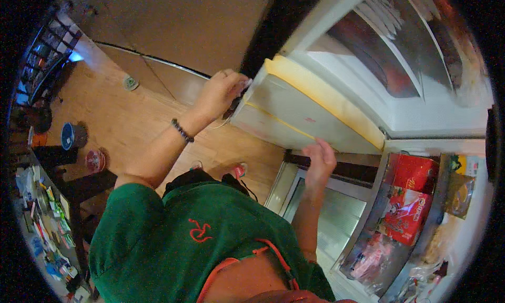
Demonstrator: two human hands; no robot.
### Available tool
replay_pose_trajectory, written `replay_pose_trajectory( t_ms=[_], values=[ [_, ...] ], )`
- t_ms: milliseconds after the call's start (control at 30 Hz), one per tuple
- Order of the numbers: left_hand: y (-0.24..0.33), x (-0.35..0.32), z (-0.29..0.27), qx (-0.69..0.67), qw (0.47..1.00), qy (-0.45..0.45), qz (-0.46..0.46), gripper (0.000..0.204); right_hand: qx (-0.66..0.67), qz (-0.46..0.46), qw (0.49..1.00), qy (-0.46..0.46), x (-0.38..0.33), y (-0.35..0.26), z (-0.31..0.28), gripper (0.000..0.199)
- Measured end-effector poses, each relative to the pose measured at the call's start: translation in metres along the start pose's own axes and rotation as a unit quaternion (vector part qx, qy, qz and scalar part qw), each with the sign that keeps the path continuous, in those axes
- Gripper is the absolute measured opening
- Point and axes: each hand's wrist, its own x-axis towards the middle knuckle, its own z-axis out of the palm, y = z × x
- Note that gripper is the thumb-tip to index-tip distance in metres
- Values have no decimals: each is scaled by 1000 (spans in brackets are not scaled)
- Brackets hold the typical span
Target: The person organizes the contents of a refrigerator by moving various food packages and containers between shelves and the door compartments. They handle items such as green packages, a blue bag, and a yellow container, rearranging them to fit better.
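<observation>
In front of me a white fridge stands open. Its pale inner door panel point(310, 111), edged with a yellowed strip, juts out toward my left. My left hand point(223, 92) reaches to the panel's far left corner, fingers pinched on a small crumpled white cloth point(246, 84); whether it is cloth or tissue is hard to tell. A dark beaded bracelet point(182, 131) circles that wrist. My right hand point(320, 161) is raised beside the panel's near edge, fingers loosely bent and apart, with nothing visible in them. Whether its fingertips touch the panel I cannot tell.
Door shelves point(363, 219) at the right hold red packages point(407, 208) and bagged food. Glossy shelves point(389, 45) show at upper right. On the left are a cluttered table point(47, 224), a blue bucket point(72, 136) and a dark rack point(47, 55) on the wooden floor point(142, 113).
</observation>
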Motion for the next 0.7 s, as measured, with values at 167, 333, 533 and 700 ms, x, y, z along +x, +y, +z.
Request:
replay_pose_trajectory(
  t_ms=[167, 333, 533, 700],
  values=[
    [-23, -87, -30, -246, 928, -11, -280, 18, -328, -243, 903, 135, 52, -20, 14, 33],
    [-36, -146, -52, -306, 888, 1, -342, 18, -668, -297, 664, 155, 97, 13, -20, 54],
    [-15, -165, -63, -353, 826, 61, -436, 19, -283, -263, 889, -245, 6, 7, 212, 69],
    [-4, -194, -77, -421, 750, 183, -477, 27, -107, -329, 834, -430, -65, -31, 257, 56]
  ],
)
